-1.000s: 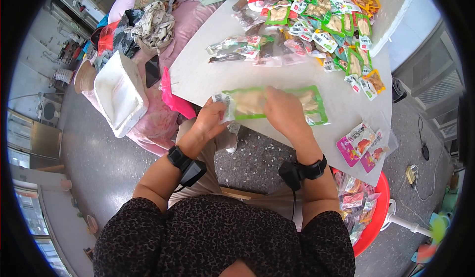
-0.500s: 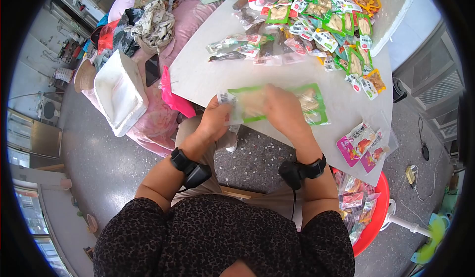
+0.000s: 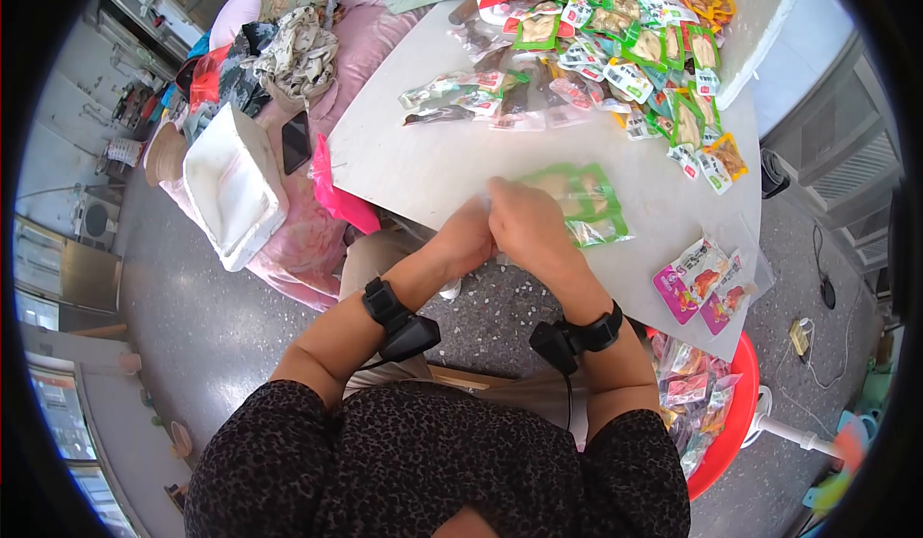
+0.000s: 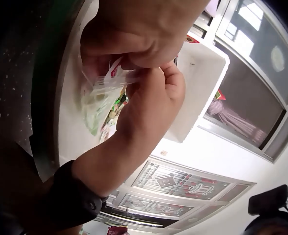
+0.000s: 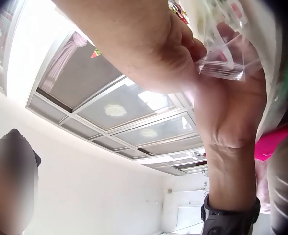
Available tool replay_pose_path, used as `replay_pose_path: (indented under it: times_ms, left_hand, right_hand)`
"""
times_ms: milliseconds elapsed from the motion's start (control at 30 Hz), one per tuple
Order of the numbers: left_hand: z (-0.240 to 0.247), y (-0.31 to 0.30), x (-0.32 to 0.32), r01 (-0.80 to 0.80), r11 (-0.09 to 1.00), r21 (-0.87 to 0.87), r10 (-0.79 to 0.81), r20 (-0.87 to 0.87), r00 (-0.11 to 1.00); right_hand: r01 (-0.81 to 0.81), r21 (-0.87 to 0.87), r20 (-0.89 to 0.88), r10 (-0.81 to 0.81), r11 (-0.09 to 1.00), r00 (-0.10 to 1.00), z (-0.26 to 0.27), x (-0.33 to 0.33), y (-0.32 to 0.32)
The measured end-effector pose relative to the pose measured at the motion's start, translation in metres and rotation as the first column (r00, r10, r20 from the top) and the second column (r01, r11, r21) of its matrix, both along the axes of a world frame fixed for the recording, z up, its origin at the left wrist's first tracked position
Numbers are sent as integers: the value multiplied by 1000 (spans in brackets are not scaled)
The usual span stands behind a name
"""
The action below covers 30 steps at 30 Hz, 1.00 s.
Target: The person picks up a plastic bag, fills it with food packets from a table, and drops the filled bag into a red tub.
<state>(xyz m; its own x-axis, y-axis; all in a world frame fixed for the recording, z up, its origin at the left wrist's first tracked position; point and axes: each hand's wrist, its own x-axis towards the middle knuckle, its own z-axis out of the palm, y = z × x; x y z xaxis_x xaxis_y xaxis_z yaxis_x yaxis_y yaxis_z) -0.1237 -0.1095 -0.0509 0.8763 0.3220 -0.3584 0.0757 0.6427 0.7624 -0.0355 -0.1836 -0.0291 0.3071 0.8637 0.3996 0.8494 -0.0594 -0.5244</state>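
Observation:
Both hands meet at the table's near edge in the head view. My left hand [image 3: 466,238] holds the clear end of a green-edged packet [image 3: 596,206]; its fingers show behind the clear plastic [image 5: 222,68] in the right wrist view. Close against it, my right hand [image 3: 531,223] has its fingers curled at the same clear end, its fingertips partly hidden. Pale pieces show inside the packet, which stretches to the right over the table. In the left wrist view the right hand [image 4: 146,105] crosses beside the left hand [image 4: 139,36].
Many small packets [image 3: 630,81] lie heaped at the table's back, by a white foam box [image 3: 760,48]. Two pink packets [image 3: 683,293] lie at the right, above a red basin [image 3: 738,413]. A white foam tray [image 3: 231,187] and a phone [image 3: 296,144] rest at the left.
My left hand has moved right, up against the right hand, which has shifted slightly left. The packet's clear end, visible between the hands before, is now covered by them in the head view.

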Motion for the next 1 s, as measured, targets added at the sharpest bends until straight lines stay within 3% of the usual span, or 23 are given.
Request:
replay_pose_path:
  times_ms: [100,200,300,500,600,800,900,1000]
  left_hand:
    - [14,-7,9,5,999,36,-5,-24,1000]
    - [11,-4,17,12,984,-175,-4,44,999]
    - [27,-10,24,-30,955,-295,23,-28,999]
    - [-3,-1,17,-90,937,-338,101,17,995]
    - [5,0,-2,43,989,-145,-48,-37,998]
    - [-7,4,5,23,999,41,-17,-153,988]
    - [3,-7,19,-112,993,-20,110,-97,989]
    - [13,-3,21,-37,994,101,54,-166,985]
  right_hand:
    - [8,17,11,-8,1000,1000,2,2,-1]
    - [14,25,11,-14,1000,1000,3,4,-3]
    - [17,30,17,-17,999,1000,0,4,-2]
    - [4,41,-62,-2,999,998,-3,11,-3]
    - [4,60,-95,2,998,995,-3,13,-4]
    - [-10,-23,-46,9,1000,999,1,6,0]
    - [2,13,-35,-2,1000,999,0,6,-1]
    - [5,29,-87,-3,1000,996,-6,11,0]
